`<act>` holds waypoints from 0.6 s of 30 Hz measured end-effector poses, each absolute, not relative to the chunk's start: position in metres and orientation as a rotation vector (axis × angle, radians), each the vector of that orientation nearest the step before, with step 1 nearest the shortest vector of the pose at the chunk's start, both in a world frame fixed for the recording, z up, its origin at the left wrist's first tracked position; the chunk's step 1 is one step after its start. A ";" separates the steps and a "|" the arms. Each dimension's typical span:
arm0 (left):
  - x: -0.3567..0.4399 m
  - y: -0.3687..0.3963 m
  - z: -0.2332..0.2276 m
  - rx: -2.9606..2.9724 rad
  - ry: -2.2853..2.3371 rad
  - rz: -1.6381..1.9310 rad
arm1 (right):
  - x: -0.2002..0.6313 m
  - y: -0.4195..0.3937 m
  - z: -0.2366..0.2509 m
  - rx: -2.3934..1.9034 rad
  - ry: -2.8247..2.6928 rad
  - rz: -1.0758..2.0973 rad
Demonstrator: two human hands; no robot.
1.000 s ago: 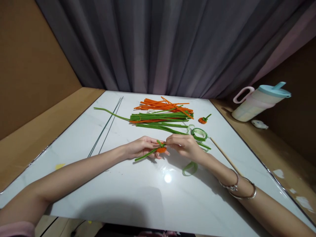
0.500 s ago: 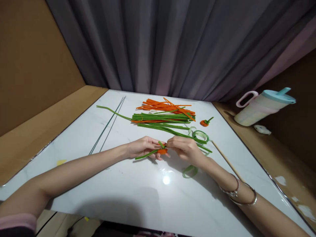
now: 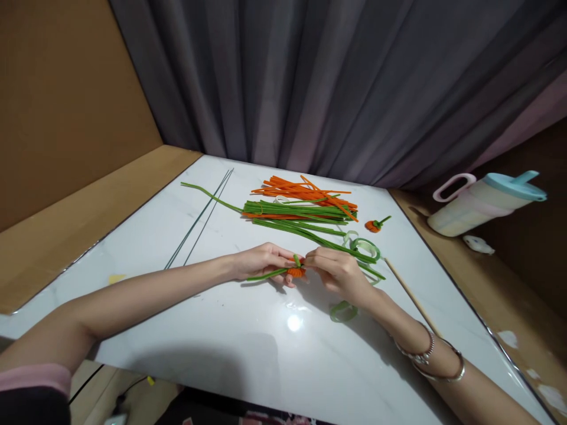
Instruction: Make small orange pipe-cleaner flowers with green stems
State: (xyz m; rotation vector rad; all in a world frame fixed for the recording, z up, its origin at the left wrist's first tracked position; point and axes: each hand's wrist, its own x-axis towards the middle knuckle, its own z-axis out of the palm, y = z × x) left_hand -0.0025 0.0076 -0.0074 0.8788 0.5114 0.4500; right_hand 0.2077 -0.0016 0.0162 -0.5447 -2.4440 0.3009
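Note:
Between my hands, above the white table, is a small orange pipe-cleaner pumpkin (image 3: 296,273) with green pipe cleaner on its top. My left hand (image 3: 261,262) is closed on its left side, fingers partly behind it. From there a green pipe-cleaner end (image 3: 266,275) sticks out to the left. My right hand (image 3: 334,270) pinches at the top right of the pumpkin, on the green part; its fingertips hide the exact spot. A finished-looking orange pumpkin with a green stem (image 3: 373,225) lies farther back on the right.
Behind my hands lie orange pipe cleaners (image 3: 292,188) and a bundle of green pipe cleaners (image 3: 301,211). Green tape (image 3: 375,255) and a wooden stick (image 3: 410,294) are at the right, thin wires (image 3: 199,218) at the left. A lidded cup (image 3: 472,206) stands beyond the right edge.
The view has tilted and shifted slightly, so everything sits a little differently in the picture. Both hands keep their hold on the pumpkin, with hardly any movement of the fingers.

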 end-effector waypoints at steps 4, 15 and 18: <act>-0.003 0.008 -0.006 0.883 0.511 0.459 | 0.211 0.003 0.021 -0.613 -2.484 0.434; -0.002 0.006 -0.002 0.937 0.523 0.426 | 0.214 0.006 0.046 -1.012 -2.534 1.083; -0.002 0.006 -0.002 0.952 0.520 0.417 | 0.211 0.002 0.045 -1.047 -2.613 1.019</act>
